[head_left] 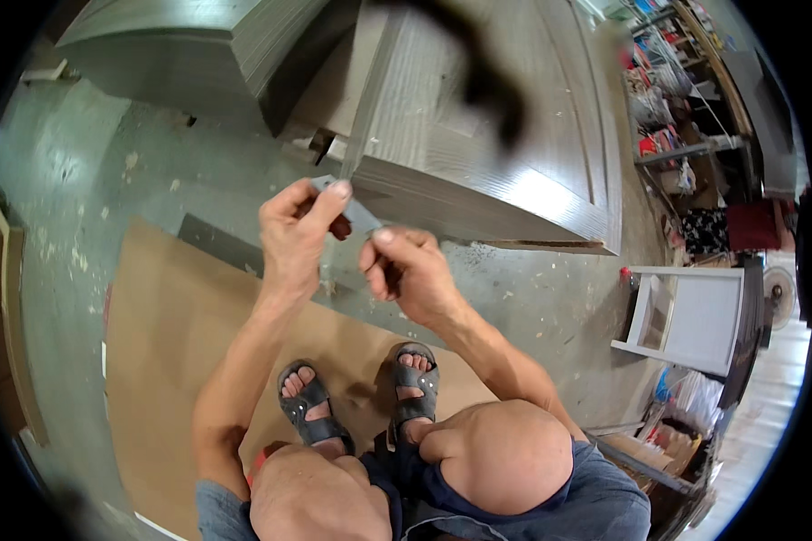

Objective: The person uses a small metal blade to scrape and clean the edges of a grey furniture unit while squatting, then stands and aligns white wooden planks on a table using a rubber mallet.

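Strip (362, 217), grey, slants between left hand (293, 233) and right hand (413, 270). Left thumb and fingers pinch its upper end; right thumb and forefinger, the lower.

The left grip (290, 230) hides part of the flat grey piece (361, 216).

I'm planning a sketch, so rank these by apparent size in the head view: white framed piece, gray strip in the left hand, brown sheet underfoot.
1. Brown sheet
2. White framed piece
3. Gray strip, partly hidden by fingers
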